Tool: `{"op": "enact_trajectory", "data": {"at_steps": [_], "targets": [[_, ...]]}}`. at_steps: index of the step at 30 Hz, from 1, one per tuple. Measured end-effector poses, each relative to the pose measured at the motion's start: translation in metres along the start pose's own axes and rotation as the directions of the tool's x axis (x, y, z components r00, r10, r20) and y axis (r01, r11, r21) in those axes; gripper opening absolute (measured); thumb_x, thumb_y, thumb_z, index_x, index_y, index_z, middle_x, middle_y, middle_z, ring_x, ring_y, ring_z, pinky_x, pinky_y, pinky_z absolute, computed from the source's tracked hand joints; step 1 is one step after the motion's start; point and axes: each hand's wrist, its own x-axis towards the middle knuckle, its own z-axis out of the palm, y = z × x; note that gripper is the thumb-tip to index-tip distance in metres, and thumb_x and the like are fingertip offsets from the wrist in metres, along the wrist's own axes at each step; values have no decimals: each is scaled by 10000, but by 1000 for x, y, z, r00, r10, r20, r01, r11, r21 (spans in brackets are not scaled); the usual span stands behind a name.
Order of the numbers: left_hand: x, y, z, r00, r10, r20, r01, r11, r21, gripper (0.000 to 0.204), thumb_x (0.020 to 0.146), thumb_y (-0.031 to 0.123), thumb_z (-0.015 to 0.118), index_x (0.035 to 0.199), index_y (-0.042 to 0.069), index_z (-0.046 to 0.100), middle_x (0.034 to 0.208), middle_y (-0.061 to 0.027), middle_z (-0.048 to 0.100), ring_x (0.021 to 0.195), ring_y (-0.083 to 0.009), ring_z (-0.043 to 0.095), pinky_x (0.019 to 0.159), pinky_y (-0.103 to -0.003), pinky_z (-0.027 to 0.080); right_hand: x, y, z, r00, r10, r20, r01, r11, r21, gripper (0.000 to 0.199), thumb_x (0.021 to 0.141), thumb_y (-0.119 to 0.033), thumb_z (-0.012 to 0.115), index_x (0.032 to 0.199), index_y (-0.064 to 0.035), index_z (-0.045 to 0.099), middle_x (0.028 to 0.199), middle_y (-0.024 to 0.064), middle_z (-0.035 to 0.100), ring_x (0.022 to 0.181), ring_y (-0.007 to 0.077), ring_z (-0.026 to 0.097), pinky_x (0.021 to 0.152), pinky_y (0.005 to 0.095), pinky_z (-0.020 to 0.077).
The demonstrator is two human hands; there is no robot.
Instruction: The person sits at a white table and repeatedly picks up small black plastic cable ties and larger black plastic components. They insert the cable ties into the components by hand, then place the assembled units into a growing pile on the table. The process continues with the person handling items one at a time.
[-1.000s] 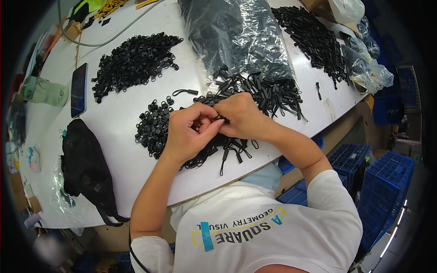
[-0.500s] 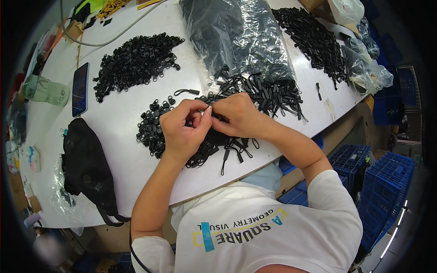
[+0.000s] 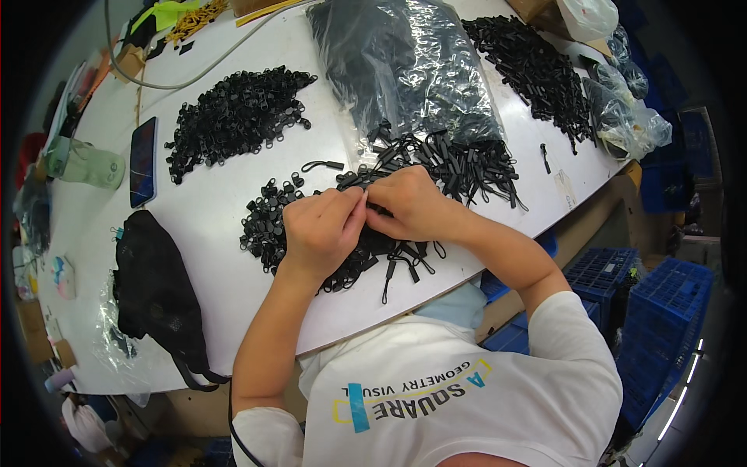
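1 dark phone [image 3: 143, 162] lies toward the left, then 1 heap of small black ringed pieces [image 3: 237, 117]. Below it, loose black pieces [image 3: 263, 226] lie just beside the left hand [image 3: 319, 227], whose curled fingers and thumb meet the bent right hand [image 3: 412, 204]. Their fingertips hide whatever is between, so whether either clamps a piece is unclear. Close fingertip work seems in hand; the next move probably calls for a steady pinch. Black corded pulls [image 3: 467, 159] spread beyond the right hand.
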Motion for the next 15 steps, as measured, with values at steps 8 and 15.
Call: {"op": "enact_trajectory", "data": {"at_steps": [8,15], "targets": [[4,-8,-11,989,21,148,2,988,-154,91,734,32,696,793,25,626,606,-58,569,453,-199,539,417,-284,412,-1,1,-6,998,-56,-29,55,998,-36,167,714,-170,670,656,-63,557,556,59,530,498,259,561,445,376,418],[3,-4,-4,948,-266,172,300,930,-215,64,837,64,624,800,13,621,575,-85,554,443,-221,517,440,-304,398,-1,3,-4,993,-85,-79,82,996,-43,154,692,-148,690,651,-74,561,552,47,517,495,248,555,445,359,418]]}}
